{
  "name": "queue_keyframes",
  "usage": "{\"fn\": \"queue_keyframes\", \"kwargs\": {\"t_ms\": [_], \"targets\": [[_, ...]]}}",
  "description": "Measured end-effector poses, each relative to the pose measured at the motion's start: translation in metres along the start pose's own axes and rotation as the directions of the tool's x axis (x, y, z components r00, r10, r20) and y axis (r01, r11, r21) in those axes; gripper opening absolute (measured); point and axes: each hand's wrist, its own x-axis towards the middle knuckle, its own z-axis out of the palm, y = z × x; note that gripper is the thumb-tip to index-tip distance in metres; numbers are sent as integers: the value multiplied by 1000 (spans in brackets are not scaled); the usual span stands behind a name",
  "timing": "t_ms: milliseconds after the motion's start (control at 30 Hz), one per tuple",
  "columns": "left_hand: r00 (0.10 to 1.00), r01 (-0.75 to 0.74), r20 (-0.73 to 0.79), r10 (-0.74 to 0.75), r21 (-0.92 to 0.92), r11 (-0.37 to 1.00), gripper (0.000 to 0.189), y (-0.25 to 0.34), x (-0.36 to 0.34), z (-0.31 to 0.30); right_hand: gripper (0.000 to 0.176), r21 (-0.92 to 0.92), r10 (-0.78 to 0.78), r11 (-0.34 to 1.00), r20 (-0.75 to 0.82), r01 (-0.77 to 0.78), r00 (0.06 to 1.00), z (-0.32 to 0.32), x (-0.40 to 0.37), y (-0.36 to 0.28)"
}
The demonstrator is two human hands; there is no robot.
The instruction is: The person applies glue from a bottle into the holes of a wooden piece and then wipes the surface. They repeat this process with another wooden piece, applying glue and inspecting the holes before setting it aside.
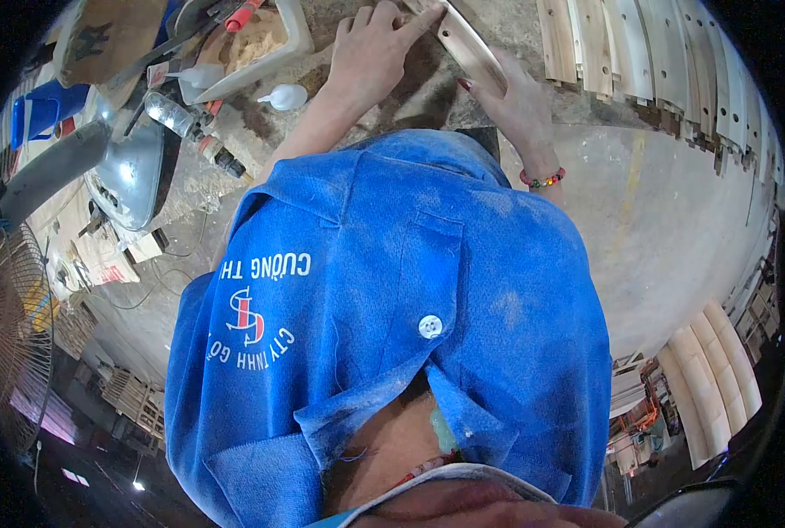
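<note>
A pale, narrow wooden strip with dark holes lies slanted at the top of the view. My right hand grips its lower end, thumb along the near side and fingers partly hidden behind the wood. My left hand is spread beside the strip's upper end. Its index finger reaches out to touch the wood there, while the other fingers lie apart over the work surface. A small white squeeze bottle rests left of my left wrist.
Rows of similar wooden strips lie at the upper right. On the left are a pale tray with brown powder, a second squeeze bottle, a power tool with a hose fitting, a blue container and a caged fan.
</note>
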Motion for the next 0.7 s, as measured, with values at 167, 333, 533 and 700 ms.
{"fn": "queue_keyframes", "kwargs": {"t_ms": [167, 333, 533, 700], "targets": [[998, 52, -37, -54, -53, 997, 73, -3, -4, -4, 59, 5, 17, 1000, -12, -17, 1000, 2, -1, 1], [998, 25, -65, -26, -18, 1000, 67, -7, -5, -2, 60, -11, 37, 999, 15, -37, 999, 0, -1, -2], [998, 35, -43, -34, 17, 999, 55, -2, -9, -20, 61, -17, 32, 999, 4, -32, 999, 0, -1, -3], [995, -95, -16, 97, 115, 989, 53, 5, -6, -13, 61, -10, 22, 1000, 23, -22, 999, -1, 0, -3]]}}
